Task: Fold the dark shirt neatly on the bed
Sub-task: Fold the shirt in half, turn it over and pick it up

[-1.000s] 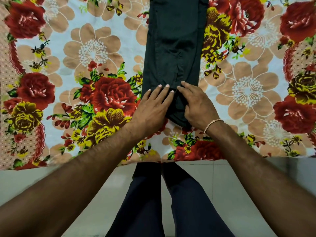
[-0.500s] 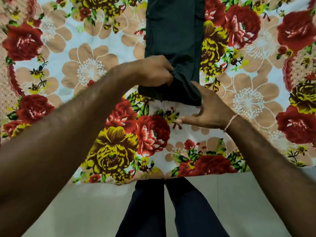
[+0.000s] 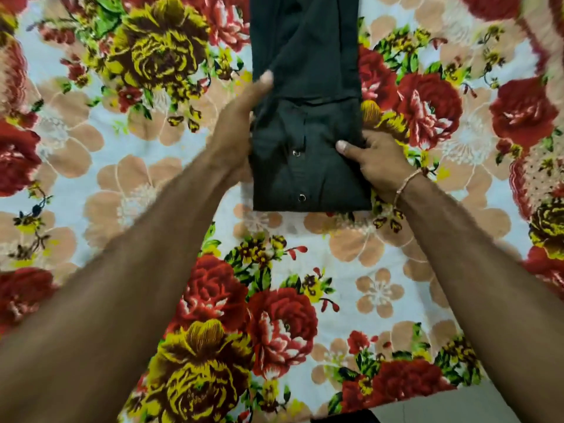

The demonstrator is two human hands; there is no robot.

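Note:
The dark shirt (image 3: 305,87) lies as a long narrow strip on the flowered bed sheet (image 3: 274,254), running off the top of the view. Its near end is folded up over the strip, forming a flap with two metal snap buttons showing. My left hand (image 3: 241,123) grips the flap's left edge, thumb on top. My right hand (image 3: 375,157) holds the flap's right edge, thumb pressed on the cloth and fingers tucked under it. A thin bracelet sits on my right wrist.
The bed sheet, printed with large red, yellow and beige flowers, fills almost the whole view. The bed's near edge and a bit of pale floor (image 3: 427,410) show at the bottom right.
Both hands have carried the shirt's near end up and away from me and laid it over the strip. The view has shifted forward over the bed, so my legs are out of sight.

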